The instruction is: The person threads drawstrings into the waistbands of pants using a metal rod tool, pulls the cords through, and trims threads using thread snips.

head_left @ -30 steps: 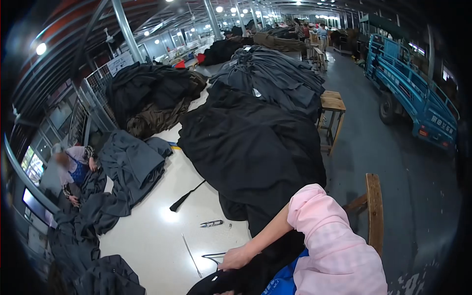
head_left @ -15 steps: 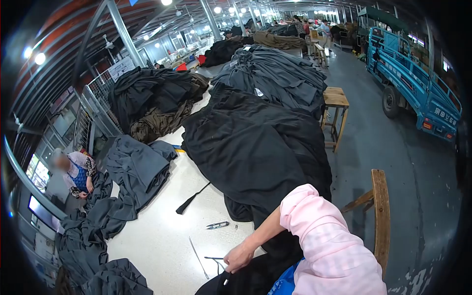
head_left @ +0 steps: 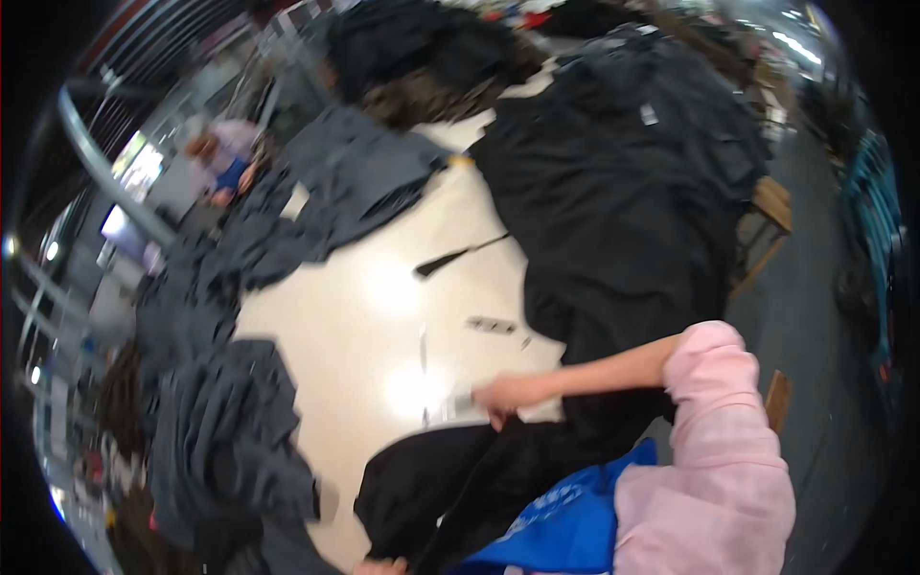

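A black garment [head_left: 412, 479] lies at the near edge of the white table [head_left: 335, 364], partly over my lap. My right hand [head_left: 517, 395], smeared by motion, is closed on a raised part of it. A dark straight line in the cloth runs from there toward my left hand [head_left: 381, 567]. Only a little of that hand shows at the bottom edge, closed at the same cloth. Beyond the right hand lie small thread snips [head_left: 491, 326], a thin rod [head_left: 424, 359] and a black tassel-shaped piece [head_left: 439, 264] on a cord.
A large pile of black garments [head_left: 613, 211] covers the table's right side. Dark grey garments [head_left: 335, 182] line the left. A person [head_left: 230, 168] sits at the far left. A wooden stool [head_left: 767, 216] and a blue cart [head_left: 872, 220] stand to the right.
My view has tilted down and turned left. My right hand has moved from the black cord to the garment's raised part. My left hand has come into view at the bottom.
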Tool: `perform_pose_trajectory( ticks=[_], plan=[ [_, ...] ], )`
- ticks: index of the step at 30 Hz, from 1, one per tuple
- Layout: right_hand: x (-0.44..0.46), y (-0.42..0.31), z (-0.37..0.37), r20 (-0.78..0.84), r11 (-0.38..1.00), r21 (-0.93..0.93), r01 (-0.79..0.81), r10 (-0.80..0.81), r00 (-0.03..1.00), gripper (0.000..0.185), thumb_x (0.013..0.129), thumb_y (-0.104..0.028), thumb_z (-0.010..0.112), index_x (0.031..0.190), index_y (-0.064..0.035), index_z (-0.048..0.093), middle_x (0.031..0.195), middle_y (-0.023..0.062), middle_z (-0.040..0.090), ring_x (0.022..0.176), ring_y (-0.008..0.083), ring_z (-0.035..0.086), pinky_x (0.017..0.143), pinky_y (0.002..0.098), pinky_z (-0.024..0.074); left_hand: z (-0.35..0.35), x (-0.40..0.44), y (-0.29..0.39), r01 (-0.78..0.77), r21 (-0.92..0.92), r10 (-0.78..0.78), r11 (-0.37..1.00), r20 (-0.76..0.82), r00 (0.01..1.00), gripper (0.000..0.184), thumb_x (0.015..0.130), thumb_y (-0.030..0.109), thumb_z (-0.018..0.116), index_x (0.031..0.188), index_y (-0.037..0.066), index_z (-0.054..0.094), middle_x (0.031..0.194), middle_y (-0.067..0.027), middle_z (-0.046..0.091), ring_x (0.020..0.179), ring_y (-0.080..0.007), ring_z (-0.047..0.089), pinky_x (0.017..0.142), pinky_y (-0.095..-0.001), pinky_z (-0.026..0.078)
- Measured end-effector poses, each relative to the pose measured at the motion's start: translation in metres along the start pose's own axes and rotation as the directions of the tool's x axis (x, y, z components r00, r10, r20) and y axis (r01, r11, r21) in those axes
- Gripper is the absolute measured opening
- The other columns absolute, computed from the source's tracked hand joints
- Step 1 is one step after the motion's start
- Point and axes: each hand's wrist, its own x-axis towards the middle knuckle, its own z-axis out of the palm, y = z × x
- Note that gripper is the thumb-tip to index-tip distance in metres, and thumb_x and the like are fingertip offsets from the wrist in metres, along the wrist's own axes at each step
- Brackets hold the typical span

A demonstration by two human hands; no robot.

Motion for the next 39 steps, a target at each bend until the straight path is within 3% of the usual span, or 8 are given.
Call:
perform_pose_trajectory(
  ticks=[1,2,3,5,16,24,29,39],
  plan=[
    [0.01,-0.005,-0.014,-0.077,0.945,0.311,0.106,-0.086,0.993,0.034,0.087,-0.027,0.034,0.073,-0.0014,0.052,0.069,0.0085,0.059,0.056,0.0154,0.053,0.056,0.0265,0.0423,-0.001,0.003,0.004,-0.02,0.087,0.013,0.996,0.086,0.996,0.017,0.07,0.022,0.058,0.073,0.006,0.054,0.065,-0.0112,0.055,0.064,-0.0257,0.055,0.061,-0.0349,0.044],
    [0.024,-0.023,-0.042,-0.118,0.89,-0.186,0.416,-0.441,0.89,0.034,0.087,-0.025,0.033,0.073,-0.0003,0.052,0.064,0.0081,0.058,0.051,0.0163,0.051,0.057,0.0259,0.0434,0.001,0.003,0.009,-0.059,0.17,0.029,0.984,0.172,0.985,0.021,0.065,0.024,0.06,0.075,0.007,0.053,0.07,-0.0073,0.055,0.069,-0.0219,0.056,0.065,-0.0312,0.043],
    [0.028,-0.046,-0.058,-0.4,0.966,0.212,0.148,-0.053,0.915,0.027,0.085,-0.02,0.035,0.073,-0.002,0.05,0.059,0.0071,0.053,0.051,0.0163,0.051,0.057,0.0264,0.0441,0.013,0.0,0.01,-0.102,0.148,0.092,0.984,0.072,0.993,0.017,0.065,0.022,0.058,0.069,0.008,0.05,0.063,-0.0059,0.054,0.065,-0.0214,0.056,0.064,-0.0312,0.043],
    [0.051,-0.073,-0.08,-0.619,0.696,0.606,0.385,0.11,0.778,0.017,0.084,-0.017,0.035,0.072,-0.0075,0.041,0.053,-0.0016,0.037,0.042,0.0099,0.038,0.047,0.0258,0.0377,0.029,-0.001,0.011,-0.263,0.056,0.268,0.963,-0.112,0.957,0.011,0.066,0.016,0.055,0.066,0.008,0.049,0.059,-0.0058,0.053,0.062,-0.0211,0.056,0.066,-0.0311,0.044],
    [0.101,-0.173,-0.195,-0.973,0.891,0.139,0.432,0.042,0.226,0.013,0.083,-0.019,0.036,0.075,-0.0107,0.043,0.051,-0.0031,0.034,0.036,0.0063,0.028,0.032,0.0204,0.0208,0.093,-0.002,0.021,-0.188,-0.009,0.18,0.982,-0.24,0.954,0.005,0.065,0.007,0.048,0.069,0.006,0.048,0.061,-0.0076,0.053,0.064,-0.0206,0.056,0.075,-0.0306,0.043],
    [0.076,-0.25,-0.164,-0.843,0.756,0.266,0.598,-0.119,0.525,0.015,0.088,-0.018,0.033,0.078,-0.0087,0.042,0.052,-0.0058,0.025,0.041,0.0044,0.02,0.037,0.0204,0.0176,0.049,0.018,0.03,-0.234,0.045,0.233,0.971,0.037,0.972,0.01,0.069,0.016,0.052,0.07,0.006,0.051,0.062,-0.0072,0.054,0.065,-0.0209,0.057,0.063,-0.0312,0.043],
    [0.068,-0.295,-0.131,-0.704,0.701,0.304,0.645,-0.291,0.647,0.018,0.09,-0.02,0.032,0.08,-0.008,0.042,0.053,-0.0058,0.025,0.041,0.0048,0.019,0.039,0.02,0.0204,-0.076,0.065,0.027,-0.435,0.464,0.633,0.772,-0.499,0.592,0.028,0.073,0.024,0.05,0.092,0.003,0.054,0.09,-0.0095,0.055,0.092,-0.0221,0.051,0.077,-0.0327,0.04],
    [0.078,-0.331,-0.096,-0.608,0.698,0.297,0.651,-0.388,0.693,0.019,0.09,-0.021,0.03,0.08,-0.0084,0.041,0.052,-0.0051,0.026,0.041,0.0051,0.022,0.041,0.0217,0.0261,-0.278,0.125,0.031,0.086,0.988,0.726,0.126,-0.151,0.671,0.035,0.078,0.017,0.044,0.112,0.01,0.042,0.102,-0.0069,0.049,0.111,-0.0192,0.037,0.102,-0.0377,0.016]
  ],
)
